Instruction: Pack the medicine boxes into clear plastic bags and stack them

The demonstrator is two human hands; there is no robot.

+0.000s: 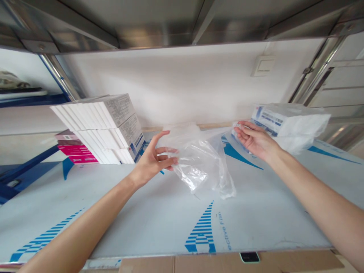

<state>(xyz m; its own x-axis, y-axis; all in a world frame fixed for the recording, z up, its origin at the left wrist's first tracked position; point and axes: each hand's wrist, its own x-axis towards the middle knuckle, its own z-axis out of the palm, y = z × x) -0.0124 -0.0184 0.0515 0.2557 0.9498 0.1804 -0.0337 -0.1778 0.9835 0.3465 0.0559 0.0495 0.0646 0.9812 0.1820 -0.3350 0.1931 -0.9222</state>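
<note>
A clear plastic bag (199,163) lies crumpled and partly lifted between my hands. My right hand (253,138) pinches a gathered part of it at the upper right. At its left edge is my left hand (155,155), fingers spread and curved. The fingertips meet or overlap the film; whether they press on it I cannot tell. Close beyond the left hand stands a stack of white boxes (113,125) with printed ends. Beside the right hand are more white boxes (295,121) wrapped in clear plastic.
Pink boxes (82,153) sit left of the white stack. The shelf surface (148,220) has blue-printed protective film. A metal shelf (159,26) hangs low overhead. A wall switch (263,65) is at the back. Cardboard (210,264) and a small dark device (250,257) are at the front edge.
</note>
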